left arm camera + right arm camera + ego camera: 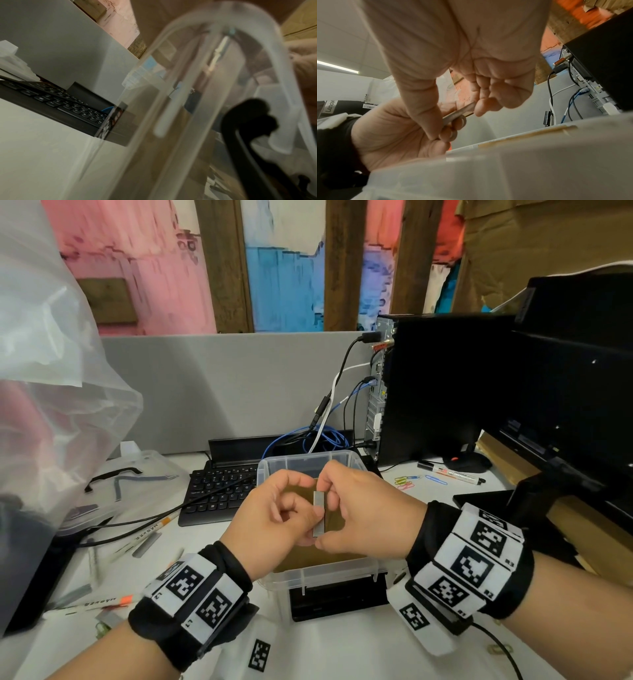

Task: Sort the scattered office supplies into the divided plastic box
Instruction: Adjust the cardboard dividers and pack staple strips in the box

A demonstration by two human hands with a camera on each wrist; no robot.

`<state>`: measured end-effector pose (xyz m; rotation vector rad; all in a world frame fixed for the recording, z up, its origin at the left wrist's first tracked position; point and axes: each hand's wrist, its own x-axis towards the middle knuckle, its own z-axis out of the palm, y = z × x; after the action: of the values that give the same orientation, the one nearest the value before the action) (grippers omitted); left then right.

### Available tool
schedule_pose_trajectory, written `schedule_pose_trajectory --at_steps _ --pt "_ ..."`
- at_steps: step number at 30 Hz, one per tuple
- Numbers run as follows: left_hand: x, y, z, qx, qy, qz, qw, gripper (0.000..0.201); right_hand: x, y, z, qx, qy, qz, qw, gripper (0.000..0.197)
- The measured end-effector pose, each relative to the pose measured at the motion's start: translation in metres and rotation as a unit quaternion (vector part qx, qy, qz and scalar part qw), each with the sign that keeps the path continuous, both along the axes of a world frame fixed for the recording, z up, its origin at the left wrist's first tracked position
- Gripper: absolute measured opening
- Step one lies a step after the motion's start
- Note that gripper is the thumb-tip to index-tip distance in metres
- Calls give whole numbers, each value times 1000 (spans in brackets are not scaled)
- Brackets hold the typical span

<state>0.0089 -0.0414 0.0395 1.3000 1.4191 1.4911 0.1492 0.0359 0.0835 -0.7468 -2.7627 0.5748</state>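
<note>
**Staple strip held over the box**

A silver staple strip point(318, 512) hung upright above the clear plastic box point(337, 575), pinched by both the left hand point(274, 520) and right hand point(368, 513). Coloured paper clips point(406, 481) lay right of the box, a keyboard point(219, 491) left.

A: Where are the hands?

B: Both meet in front of the body, forearms angled inward, each wrist wrapped in a black band with white square-patterned markers. The left hand point(274, 510) has its fingers curled, thumb and forefinger closing on the lower part of a thin grey metal staple strip point(319, 512).

A: And the right hand point(363, 510)?

B: It pinches the same strip from above and below, forefinger on the top end, thumb under the bottom end, the other fingers folded.
</note>
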Motion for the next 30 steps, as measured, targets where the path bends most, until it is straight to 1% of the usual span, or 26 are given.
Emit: schedule_pose_trajectory --at_steps 3,7,12,16,19,23,25,30 --pt "-1 0 0 -6 3 -10 1000 34 1 1 -1 24 0 3 1000 48" --pt "-1 2 0 -17 8 -17 1000 38 1 1 -4 64 -18 9 998 46" --pt "-2 1 1 -17 9 -7 1000 40 0 1 -1 76 -18 15 997 45" --pt "0 1 1 -13 4 1 1000 38 0 1 -2 73 -7 8 997 43" --pt "0 1 1 -10 -15 5 1000 32 0 0 -3 66 6 4 998 42" --pt "-3 1 2 -13 -23 4 1000 31 1 -1 -3 69 2 2 998 44" --pt "-3 1 2 -17 -16 4 1000 30 2 -3 -2 86 -14 -7 996 45" --pt "-2 4 1 -20 -6 9 1000 28 1 -7 -1 160 -53 -41 985 49"
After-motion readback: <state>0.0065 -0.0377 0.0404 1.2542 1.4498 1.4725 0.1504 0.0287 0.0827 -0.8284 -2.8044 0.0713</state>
